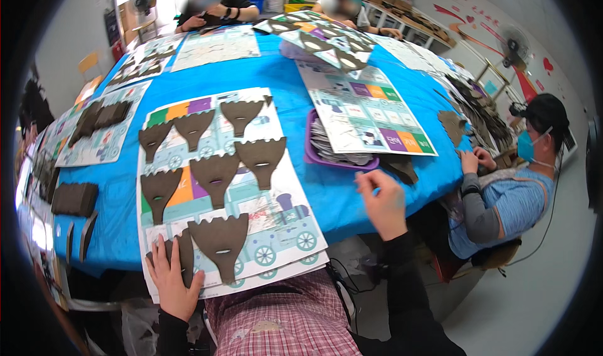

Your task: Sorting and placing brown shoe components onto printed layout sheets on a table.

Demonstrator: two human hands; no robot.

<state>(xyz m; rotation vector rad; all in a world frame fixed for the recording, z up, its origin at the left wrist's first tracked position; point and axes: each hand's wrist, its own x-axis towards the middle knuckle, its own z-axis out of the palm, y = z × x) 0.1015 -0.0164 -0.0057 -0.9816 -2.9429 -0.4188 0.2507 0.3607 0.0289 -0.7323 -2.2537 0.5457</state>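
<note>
My left hand (174,273) lies with its fingers apart on a dark brown fan-shaped piece (186,255) at the near left corner of the printed sheets (282,227). Beside it is another such piece (219,238), with a scalloped wide end, a narrow tail and a slit. Several more lie in rows farther up the sheets. Over the near table edge, just in front of a purple basket (375,163), my right hand (382,204) is raised with thumb and fingers drawn together. Whatever may be in its fingertips is too small to make out. Pale flat pieces (333,144) fill the basket, partly under another printed sheet (358,114).
A blue cloth (276,80) covers the table. Stacked dark pieces (74,198) and thin curved strips (88,235) are at left. A colourful sheet with dark pieces (326,39) stands raised behind the basket. A person in blue (499,205) works at right; two others sit across.
</note>
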